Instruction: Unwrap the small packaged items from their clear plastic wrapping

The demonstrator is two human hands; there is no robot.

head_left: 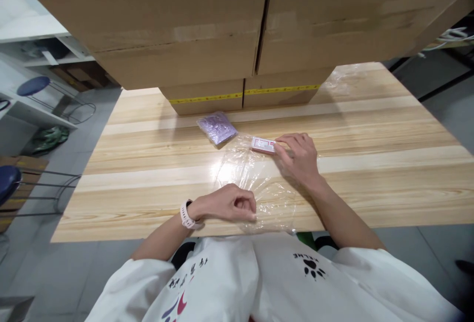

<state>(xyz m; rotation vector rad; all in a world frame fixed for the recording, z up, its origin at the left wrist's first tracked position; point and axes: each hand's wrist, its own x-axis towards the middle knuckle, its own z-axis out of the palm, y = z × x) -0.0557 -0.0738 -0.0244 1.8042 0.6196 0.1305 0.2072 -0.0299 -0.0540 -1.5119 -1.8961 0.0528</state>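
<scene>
Pale wooden planks make up the table [370, 129], which carries a stack of cardboard boxes [237, 30] along its far side; the lowest box, edged with yellow tape, stands just beyond the working area. Grey floor shows past the table's left and right edges, with blue stools [33, 86] and white shelving off to the left.

A sheet of clear plastic bag [252, 183] lies flat on the wood, running from the near edge of the table, in front of the person's white shirt, out toward the boxes. The left hand [227, 204], with a pale watch on its wrist, rests on the bag's near end close to the table edge; its fingers are curled in, thumb and forefinger pinched on the film. The right hand [298, 156] lies farther out, fingers spread narrow and pressed down on the far end of the bag, their tips touching a small pink-and-white label [263, 144] that sits just left of them.

Beyond the left hand's fingers and left of the label lies a small purple packet [217, 128], apart from the bag's edge. Right of the right hand the tabletop stretches bare to its edge; left of the left hand it is likewise open wood.
</scene>
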